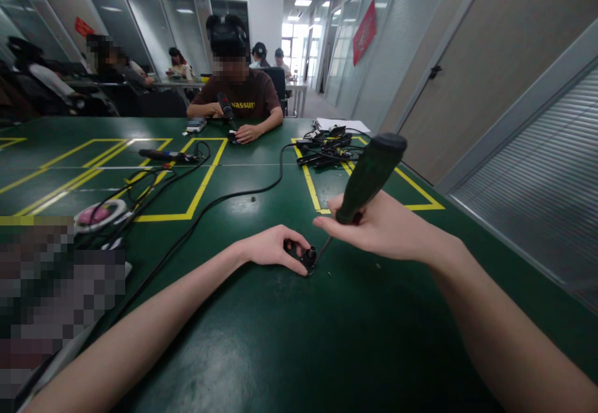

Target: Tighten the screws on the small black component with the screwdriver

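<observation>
While the left hand (273, 248) pinches a small black round-topped part (308, 257) on the smooth green table (289, 338), the right hand (378, 226) wraps a dark, ridged, tapering screwdriver (369, 179), its thin tip at the part.

Screwdriver (369, 179) right of cable (233, 198), on table (327, 338)

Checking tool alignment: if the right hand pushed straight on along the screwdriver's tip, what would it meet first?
The right hand angles the screwdriver down-left; its tip seems to reach the small black part pinched by the left hand, on the green table. Depth is unclear.
</observation>
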Action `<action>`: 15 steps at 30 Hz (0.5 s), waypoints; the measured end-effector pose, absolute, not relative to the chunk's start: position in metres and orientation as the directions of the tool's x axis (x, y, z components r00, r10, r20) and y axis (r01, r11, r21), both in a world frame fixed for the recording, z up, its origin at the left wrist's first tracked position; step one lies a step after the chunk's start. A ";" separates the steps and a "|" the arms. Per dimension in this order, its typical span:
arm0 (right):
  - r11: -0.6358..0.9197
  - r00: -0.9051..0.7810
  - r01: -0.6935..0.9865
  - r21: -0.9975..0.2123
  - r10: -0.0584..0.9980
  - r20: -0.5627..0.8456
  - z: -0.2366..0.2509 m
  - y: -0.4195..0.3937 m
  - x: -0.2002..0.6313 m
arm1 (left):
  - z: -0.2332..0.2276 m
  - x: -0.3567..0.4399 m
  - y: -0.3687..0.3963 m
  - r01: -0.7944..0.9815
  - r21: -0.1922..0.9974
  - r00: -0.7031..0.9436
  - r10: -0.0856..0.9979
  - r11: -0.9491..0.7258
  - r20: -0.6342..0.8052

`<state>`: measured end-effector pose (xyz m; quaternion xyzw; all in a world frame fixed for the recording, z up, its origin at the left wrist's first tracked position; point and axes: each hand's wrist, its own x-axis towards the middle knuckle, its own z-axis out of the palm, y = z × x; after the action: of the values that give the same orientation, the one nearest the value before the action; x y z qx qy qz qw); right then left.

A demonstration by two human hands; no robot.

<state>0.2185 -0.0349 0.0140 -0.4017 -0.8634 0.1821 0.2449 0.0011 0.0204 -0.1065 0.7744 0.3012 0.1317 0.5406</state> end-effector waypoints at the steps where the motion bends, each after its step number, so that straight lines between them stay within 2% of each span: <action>1: 0.604 -0.560 0.599 -0.526 0.785 0.263 0.015 -0.036 0.219 | -0.106 0.001 0.020 0.325 0.917 0.783 0.610 -0.233 -0.122; 15: 0.593 -0.588 0.600 -0.537 0.782 0.207 0.018 -0.038 0.221 | -0.107 0.001 0.021 0.321 0.916 0.786 0.608 -0.240 -0.116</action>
<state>0.2214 -0.0384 0.0175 -0.3989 -0.8659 0.2103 0.2166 0.0010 0.0207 -0.1069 0.7760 0.2991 0.1329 0.5392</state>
